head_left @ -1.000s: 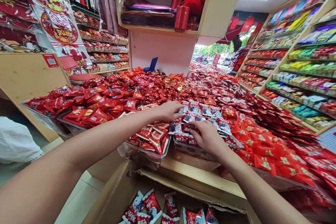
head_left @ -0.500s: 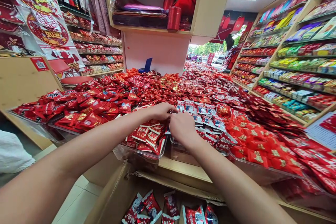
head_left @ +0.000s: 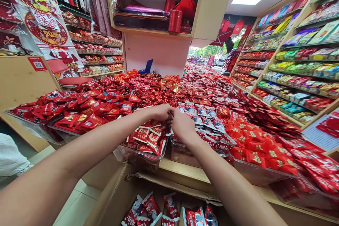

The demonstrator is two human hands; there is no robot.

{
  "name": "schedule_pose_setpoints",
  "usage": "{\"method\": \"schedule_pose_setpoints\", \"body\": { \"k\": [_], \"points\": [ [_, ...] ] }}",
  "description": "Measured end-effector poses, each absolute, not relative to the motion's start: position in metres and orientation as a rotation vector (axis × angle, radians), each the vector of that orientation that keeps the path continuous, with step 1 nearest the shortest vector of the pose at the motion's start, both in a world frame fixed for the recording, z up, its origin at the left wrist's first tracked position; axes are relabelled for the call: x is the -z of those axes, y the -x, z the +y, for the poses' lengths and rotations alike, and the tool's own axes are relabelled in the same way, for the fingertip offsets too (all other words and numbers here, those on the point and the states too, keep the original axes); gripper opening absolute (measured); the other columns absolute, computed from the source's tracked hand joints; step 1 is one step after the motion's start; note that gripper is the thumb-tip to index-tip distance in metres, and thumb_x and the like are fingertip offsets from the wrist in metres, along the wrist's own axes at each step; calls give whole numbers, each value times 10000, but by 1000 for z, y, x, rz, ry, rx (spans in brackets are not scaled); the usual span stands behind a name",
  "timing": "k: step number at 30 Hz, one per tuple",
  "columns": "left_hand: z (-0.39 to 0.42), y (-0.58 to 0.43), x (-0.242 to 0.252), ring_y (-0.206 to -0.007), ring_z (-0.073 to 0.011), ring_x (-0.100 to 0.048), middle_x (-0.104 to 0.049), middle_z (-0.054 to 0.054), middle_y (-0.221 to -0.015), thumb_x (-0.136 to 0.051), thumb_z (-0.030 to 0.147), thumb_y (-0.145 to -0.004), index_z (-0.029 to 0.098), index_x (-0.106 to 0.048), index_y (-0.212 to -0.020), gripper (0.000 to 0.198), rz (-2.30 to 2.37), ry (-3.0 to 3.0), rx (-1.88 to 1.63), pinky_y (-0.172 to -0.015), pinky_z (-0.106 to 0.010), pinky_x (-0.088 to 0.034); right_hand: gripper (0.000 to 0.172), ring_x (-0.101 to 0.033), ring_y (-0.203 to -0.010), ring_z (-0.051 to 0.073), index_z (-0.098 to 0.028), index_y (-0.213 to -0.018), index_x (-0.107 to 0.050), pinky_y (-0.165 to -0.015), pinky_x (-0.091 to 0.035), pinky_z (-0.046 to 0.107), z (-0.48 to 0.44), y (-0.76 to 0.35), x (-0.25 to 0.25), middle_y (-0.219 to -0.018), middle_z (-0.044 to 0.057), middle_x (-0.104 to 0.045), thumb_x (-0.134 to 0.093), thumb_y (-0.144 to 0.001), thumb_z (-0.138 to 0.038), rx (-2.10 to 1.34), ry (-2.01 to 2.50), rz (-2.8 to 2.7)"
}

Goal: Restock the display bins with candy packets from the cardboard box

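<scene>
The left hand point(head_left: 162, 112) and right hand point(head_left: 182, 124) meet, fingertips close together, at the left edge of the white-and-red packets point(head_left: 209, 123), which lie in rows in a clear bin point(head_left: 182, 153) on the wooden desk point(head_left: 189, 173). Each grip is curled narrow; I cannot tell whether a packet is pinched there. Similar packets point(head_left: 194, 216) lie in the cardboard box point(head_left: 106, 197) below.

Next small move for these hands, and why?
Probably nudge the left edge of the silver-and-red packets into line: the left hand and right hand are close together at that edge, and the packets just right of them lie in fairly neat rows. Whether either hand grips one is hidden.
</scene>
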State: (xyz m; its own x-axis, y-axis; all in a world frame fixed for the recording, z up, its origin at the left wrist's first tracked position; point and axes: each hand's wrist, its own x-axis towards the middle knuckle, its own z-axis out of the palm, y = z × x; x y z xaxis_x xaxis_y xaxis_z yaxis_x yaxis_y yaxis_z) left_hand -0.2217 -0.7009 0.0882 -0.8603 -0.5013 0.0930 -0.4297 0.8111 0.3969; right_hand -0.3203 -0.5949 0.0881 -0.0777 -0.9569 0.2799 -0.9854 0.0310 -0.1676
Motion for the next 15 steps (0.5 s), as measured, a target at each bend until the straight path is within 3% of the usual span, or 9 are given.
{"method": "schedule_pose_setpoints", "body": {
  "k": [5,9,15],
  "points": [
    [-706,222,-90,-650,-101,-551,-643,38,-698,-453,41,-693,125,-640,-761,216,-2819,-728,554,-621,-176,-414,242,-608,-815,240,-156,-953,-524,-626,-427,304,-594,326,-91,-882,108,-658,-476,-718,-129,-642,-2173,-2205],
    [-704,221,-91,-579,-106,-543,-629,38,-636,-482,89,-709,129,-649,-768,182,-2827,-760,521,-543,-177,-403,121,-584,-694,164,-178,-809,-561,-597,-403,256,-592,340,-107,-779,46,-651,-516,-698,-162,-916,-2337,-2073],
    [-690,223,-86,-857,-153,-586,-660,-39,-954,-535,142,-740,160,-627,-1003,278,-2776,-721,311,-749,-214,-421,171,-553,-642,143,-142,-855,-597,-606,-404,266,-612,427,-136,-760,55,-637,-560,-691,-175,-1065,-1979,-2192]
  ]
}}
